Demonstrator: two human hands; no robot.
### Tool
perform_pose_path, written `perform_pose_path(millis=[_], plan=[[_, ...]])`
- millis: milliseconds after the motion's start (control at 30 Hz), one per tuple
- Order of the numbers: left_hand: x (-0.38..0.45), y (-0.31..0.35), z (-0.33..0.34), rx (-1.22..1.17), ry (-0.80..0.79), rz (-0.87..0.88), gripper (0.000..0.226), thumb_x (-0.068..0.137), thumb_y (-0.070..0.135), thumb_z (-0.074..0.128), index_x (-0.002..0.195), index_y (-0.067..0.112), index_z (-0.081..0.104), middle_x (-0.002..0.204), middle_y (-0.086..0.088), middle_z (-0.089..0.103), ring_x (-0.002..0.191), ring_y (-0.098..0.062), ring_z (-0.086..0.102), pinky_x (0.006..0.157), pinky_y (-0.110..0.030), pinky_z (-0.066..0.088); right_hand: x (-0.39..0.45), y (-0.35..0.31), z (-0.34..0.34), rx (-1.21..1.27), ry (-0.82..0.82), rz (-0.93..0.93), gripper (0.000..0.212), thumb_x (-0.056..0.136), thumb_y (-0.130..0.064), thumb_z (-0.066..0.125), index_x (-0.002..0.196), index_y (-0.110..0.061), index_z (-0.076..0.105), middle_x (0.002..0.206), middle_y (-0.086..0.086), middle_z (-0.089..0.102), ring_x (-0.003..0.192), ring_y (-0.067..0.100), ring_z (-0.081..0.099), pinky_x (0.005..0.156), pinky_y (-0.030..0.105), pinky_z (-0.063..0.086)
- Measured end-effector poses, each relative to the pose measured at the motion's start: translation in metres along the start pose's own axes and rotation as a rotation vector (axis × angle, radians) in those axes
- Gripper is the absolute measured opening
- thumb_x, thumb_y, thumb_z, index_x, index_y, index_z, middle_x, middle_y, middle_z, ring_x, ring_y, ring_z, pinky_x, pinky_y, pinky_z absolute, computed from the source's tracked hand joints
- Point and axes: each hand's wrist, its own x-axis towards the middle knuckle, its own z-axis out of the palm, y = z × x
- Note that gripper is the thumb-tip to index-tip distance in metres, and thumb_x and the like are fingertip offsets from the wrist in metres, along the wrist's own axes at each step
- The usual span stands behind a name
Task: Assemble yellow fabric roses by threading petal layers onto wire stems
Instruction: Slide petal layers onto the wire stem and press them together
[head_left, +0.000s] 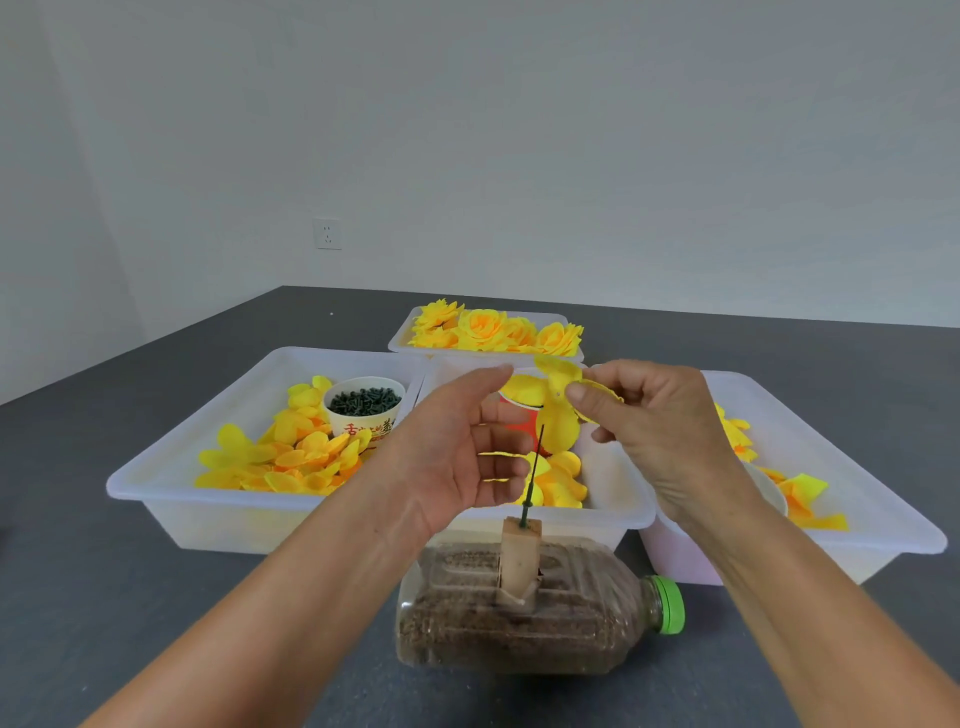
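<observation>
A thin green wire stem (534, 470) stands upright in a small wooden block (519, 564) fixed on a bottle lying on its side. Above the stem's tip, my right hand (660, 431) pinches a yellow fabric petal layer (558, 400) between thumb and fingers. My left hand (462, 452) is held just left of the stem, fingers relaxed and slightly spread, holding nothing. Its fingertips are close to the petal layer; contact cannot be told.
A sand-filled bottle with a green cap (670, 605) lies in front. White trays behind hold loose petals (291, 457), a paper cup of dark green pieces (363, 402) and finished yellow roses (493, 330). A right tray (883, 525) holds more petals.
</observation>
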Motion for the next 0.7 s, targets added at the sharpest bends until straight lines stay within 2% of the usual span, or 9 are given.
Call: perform_pose_path(millis=[100, 200, 333, 600, 700], plan=[[-0.005, -0.010, -0.001, 0.098, 0.060, 0.069, 0.009, 0.083, 0.016, 0.061, 0.081, 0.008, 0.062, 0.056, -0.004, 0.055, 0.043, -0.015, 0.049, 0.043, -0.020, 0.044, -0.004, 0.002, 0.004, 0.052, -0.017, 0.066, 0.029, 0.080, -0.002, 0.069, 0.065, -0.027, 0.069, 0.055, -0.012, 0.066, 0.047, -0.002, 0.055, 0.046, 0.013, 0.046], [-0.005, -0.019, 0.001, 0.236, 0.087, 0.170, 0.011, 0.078, 0.005, 0.070, 0.071, 0.010, 0.064, 0.055, 0.000, 0.056, 0.042, -0.011, 0.049, 0.044, -0.020, 0.045, -0.006, 0.003, 0.006, 0.060, -0.044, 0.109, 0.026, 0.080, -0.004, 0.070, 0.066, -0.026, 0.070, 0.056, -0.009, 0.067, 0.049, 0.000, 0.057, 0.048, 0.014, 0.047], [-0.004, -0.023, 0.002, 0.272, 0.115, 0.231, 0.013, 0.076, 0.007, 0.074, 0.067, 0.009, 0.066, 0.054, 0.002, 0.058, 0.042, -0.007, 0.049, 0.044, -0.018, 0.046, -0.008, 0.003, 0.008, 0.068, -0.077, 0.130, 0.022, 0.079, -0.004, 0.070, 0.069, -0.023, 0.070, 0.056, -0.008, 0.067, 0.051, 0.001, 0.058, 0.050, 0.016, 0.049], [-0.007, -0.022, 0.003, 0.246, 0.113, 0.210, 0.011, 0.078, 0.008, 0.073, 0.069, 0.007, 0.066, 0.055, 0.000, 0.062, 0.043, -0.008, 0.052, 0.045, -0.018, 0.046, -0.012, 0.000, 0.007, 0.108, -0.131, 0.133, 0.017, 0.075, -0.006, 0.072, 0.074, -0.023, 0.072, 0.066, -0.004, 0.071, 0.061, 0.008, 0.058, 0.057, 0.020, 0.050], [-0.007, -0.022, 0.004, 0.242, 0.118, 0.208, 0.013, 0.078, 0.007, 0.073, 0.067, 0.008, 0.066, 0.053, 0.000, 0.061, 0.042, -0.007, 0.052, 0.045, -0.018, 0.046, -0.013, -0.001, 0.006, 0.128, -0.140, 0.117, 0.019, 0.075, -0.004, 0.072, 0.074, -0.023, 0.072, 0.064, -0.007, 0.070, 0.057, 0.003, 0.058, 0.056, 0.017, 0.049]])
